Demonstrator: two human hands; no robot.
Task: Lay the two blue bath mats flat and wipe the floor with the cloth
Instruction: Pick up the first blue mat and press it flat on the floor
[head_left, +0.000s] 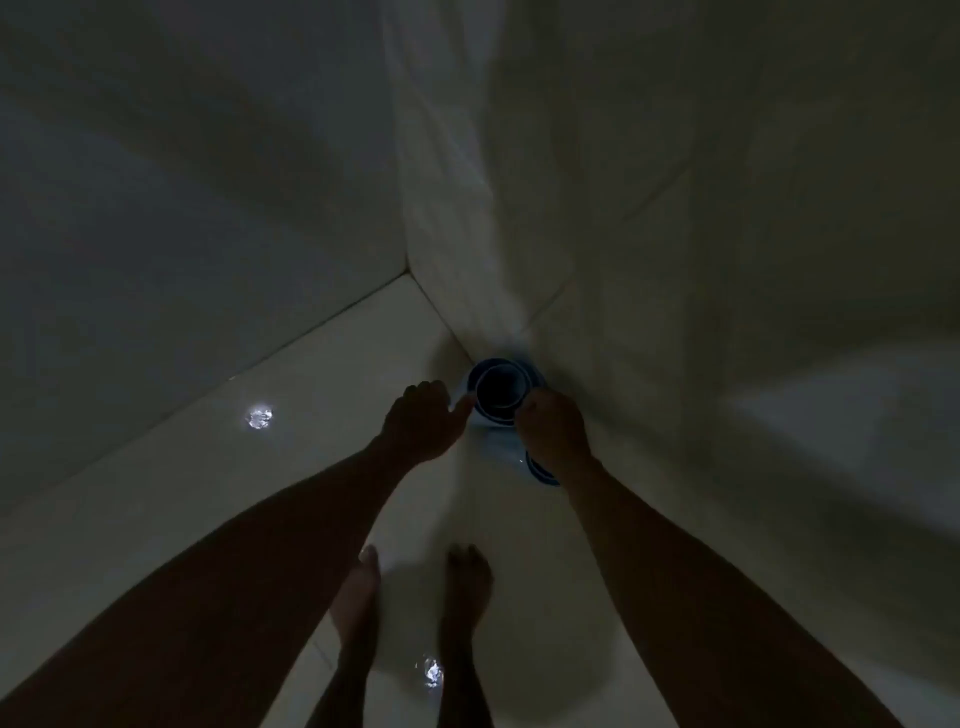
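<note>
A rolled blue bath mat (500, 387) stands on end in the corner of the walls, and I look down into its dark hollow. My left hand (423, 423) has curled fingers and its thumb pinches the roll's pale loose edge on the left. On the roll's right rim my right hand (553, 431) is closed. A second blue roll (541, 474) shows partly under my right wrist, with a pale blue patch (500, 442) beside it. No cloth is visible. The room is very dim.
The pale tiled floor (270, 483) is glossy, with two bright light reflections (258, 417) (431, 672). My bare feet (358, 592) (467, 582) stand just behind the rolls. Two walls (182, 208) meet right at the corner.
</note>
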